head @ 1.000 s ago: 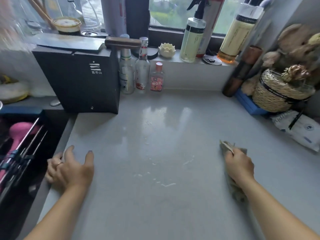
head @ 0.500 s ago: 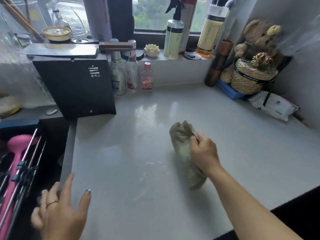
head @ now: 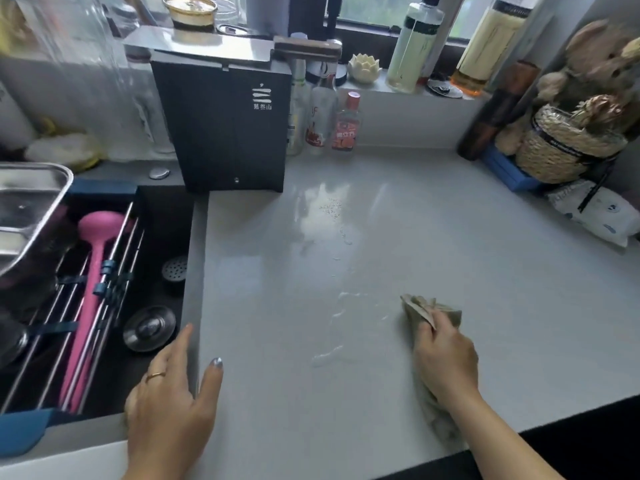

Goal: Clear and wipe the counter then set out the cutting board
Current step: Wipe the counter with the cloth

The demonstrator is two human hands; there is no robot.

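Observation:
The grey counter has wet streaks and droplets running down its middle, with a shiny wet patch further back. My right hand presses a crumpled grey-green cloth flat on the counter at the front right. My left hand rests with fingers spread on the counter's left edge beside the sink, holding nothing. No cutting board is in view.
A black sink with a metal rack and a pink utensil lies left. A black box with a cleaver on top stands at the back, bottles beside it. A woven basket and wipes pack sit right.
My right hand has dragged the cloth from the counter's middle back toward the front right. My left hand has moved up onto the counter edge by the sink. The view shifted left.

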